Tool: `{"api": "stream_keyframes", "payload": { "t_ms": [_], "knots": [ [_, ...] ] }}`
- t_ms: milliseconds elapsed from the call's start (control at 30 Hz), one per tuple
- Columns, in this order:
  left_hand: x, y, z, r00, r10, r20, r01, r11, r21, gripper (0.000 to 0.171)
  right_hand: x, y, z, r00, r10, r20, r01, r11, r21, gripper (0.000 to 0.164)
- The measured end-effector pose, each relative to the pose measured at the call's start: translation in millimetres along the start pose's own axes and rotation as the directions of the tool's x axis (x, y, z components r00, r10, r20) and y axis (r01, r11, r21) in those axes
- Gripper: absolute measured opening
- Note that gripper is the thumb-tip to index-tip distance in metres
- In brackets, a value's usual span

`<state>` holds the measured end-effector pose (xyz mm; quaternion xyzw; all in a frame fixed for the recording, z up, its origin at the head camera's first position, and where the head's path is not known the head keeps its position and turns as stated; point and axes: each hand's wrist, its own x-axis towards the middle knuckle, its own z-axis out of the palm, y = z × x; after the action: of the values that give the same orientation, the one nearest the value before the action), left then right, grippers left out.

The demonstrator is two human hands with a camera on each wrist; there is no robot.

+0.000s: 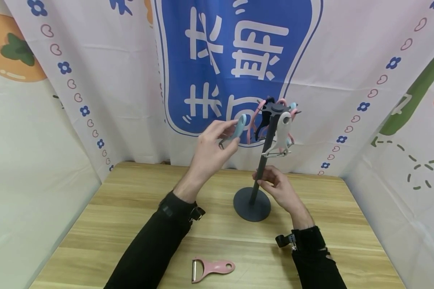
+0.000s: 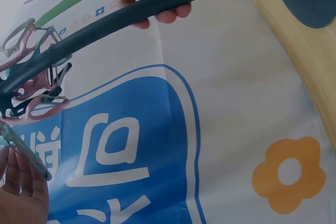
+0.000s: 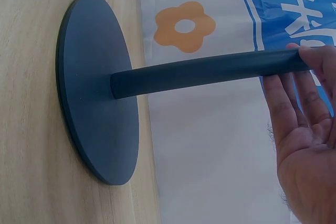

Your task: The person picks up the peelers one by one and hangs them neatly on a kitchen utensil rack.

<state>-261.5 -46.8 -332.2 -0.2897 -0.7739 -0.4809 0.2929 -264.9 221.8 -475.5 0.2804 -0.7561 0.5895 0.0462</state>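
My left hand [image 1: 210, 146] pinches a light blue peeler [image 1: 240, 126] in the air, just left of the top of a dark stand [image 1: 262, 162]. The peeler's blade end points down toward the palm. Low on the stand's pole, my right hand [image 1: 281, 189] grips it between thumb and fingers, as the right wrist view also shows. Around the stand's top hang several peelers, among them a white peeler [image 1: 283, 130] in front, a black peeler [image 1: 263, 121] and a pink peeler [image 1: 252, 124]. Those behind partly overlap. Another pink peeler [image 1: 218, 267] lies flat on the table near the front.
The stand's round base [image 1: 247, 212] rests on the wooden table [image 1: 130, 208], toward the back. Behind the table hangs a printed cloth [image 1: 130, 92], close to the stand. More cloth covers both sides.
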Motion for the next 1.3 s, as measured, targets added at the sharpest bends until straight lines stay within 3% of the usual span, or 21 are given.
{"api": "stream_keyframes", "payload": {
  "t_ms": [800, 1300],
  "knots": [
    [28.1, 23.2, 8.2, 0.996, 0.089, -0.01, -0.09, 0.993, -0.079, 0.044, -0.6, -2.1, -0.7, 1.0, 0.029, 0.007, -0.029, 1.0, -0.002, 0.033],
    [33.2, 24.6, 9.9, 0.998, 0.06, 0.018, -0.059, 0.997, -0.042, 0.046, -0.8, -4.2, 0.3, 0.999, 0.04, 0.007, -0.04, 0.999, 0.003, 0.033]
  ]
}}
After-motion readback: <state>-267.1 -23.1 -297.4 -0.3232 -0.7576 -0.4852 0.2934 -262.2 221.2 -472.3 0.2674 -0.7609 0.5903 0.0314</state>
